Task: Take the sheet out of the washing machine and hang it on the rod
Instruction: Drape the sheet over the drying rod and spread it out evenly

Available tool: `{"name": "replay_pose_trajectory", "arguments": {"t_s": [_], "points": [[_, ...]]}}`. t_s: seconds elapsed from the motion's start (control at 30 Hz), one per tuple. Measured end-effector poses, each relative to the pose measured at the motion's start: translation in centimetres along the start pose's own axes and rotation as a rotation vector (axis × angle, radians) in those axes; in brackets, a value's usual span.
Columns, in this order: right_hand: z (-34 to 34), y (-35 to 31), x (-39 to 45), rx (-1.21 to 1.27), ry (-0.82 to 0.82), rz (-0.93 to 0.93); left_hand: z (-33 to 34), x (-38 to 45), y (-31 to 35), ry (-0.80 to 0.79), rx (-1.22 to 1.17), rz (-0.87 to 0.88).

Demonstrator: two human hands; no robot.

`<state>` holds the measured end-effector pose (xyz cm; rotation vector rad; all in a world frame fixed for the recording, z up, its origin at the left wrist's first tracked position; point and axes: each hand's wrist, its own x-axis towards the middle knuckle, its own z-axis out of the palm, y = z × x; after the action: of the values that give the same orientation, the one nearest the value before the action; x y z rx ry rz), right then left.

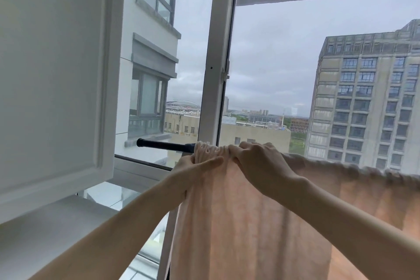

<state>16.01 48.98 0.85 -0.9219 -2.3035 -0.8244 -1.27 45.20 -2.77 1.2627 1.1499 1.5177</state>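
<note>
A pale pink sheet [238,223] hangs draped over a dark rod [166,144] that runs across the window. Only the rod's left end shows bare; the rest lies under the cloth. My left hand [195,167] pinches the sheet's bunched left edge just below the rod. My right hand [259,161] lies over the gathered top fold on the rod, fingers curled into the cloth. The sheet stretches on to the right [363,179] along the rod. No washing machine is in view.
A white cabinet door [52,75] stands swung out at the left, near the rod's end. The white window frame [218,63] runs upright behind the rod. Beyond the glass stand buildings [363,102] and grey sky.
</note>
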Motion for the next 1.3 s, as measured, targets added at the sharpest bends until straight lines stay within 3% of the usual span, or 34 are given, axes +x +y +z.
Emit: {"name": "replay_pose_trajectory", "arguments": {"t_s": [0.27,0.43,0.77,1.07,1.3], "points": [[0.9,-1.7,1.4,0.026,0.028,-0.015,-2.6,1.5,0.9,0.194,0.047,0.101],[1.0,-2.7,1.8,0.075,0.013,-0.001,-4.8,2.8,1.1,0.268,-0.049,0.138],[0.6,-4.2,4.5,0.06,-0.001,0.114,-11.8,5.6,1.4,0.382,-0.005,0.17],[1.8,-6.5,7.8,0.058,-0.045,0.157,-16.2,6.3,1.0,0.376,-0.007,0.17],[3.8,-10.8,11.7,0.116,-0.01,0.126,-20.3,6.6,0.4,0.4,-0.194,0.12]]}}
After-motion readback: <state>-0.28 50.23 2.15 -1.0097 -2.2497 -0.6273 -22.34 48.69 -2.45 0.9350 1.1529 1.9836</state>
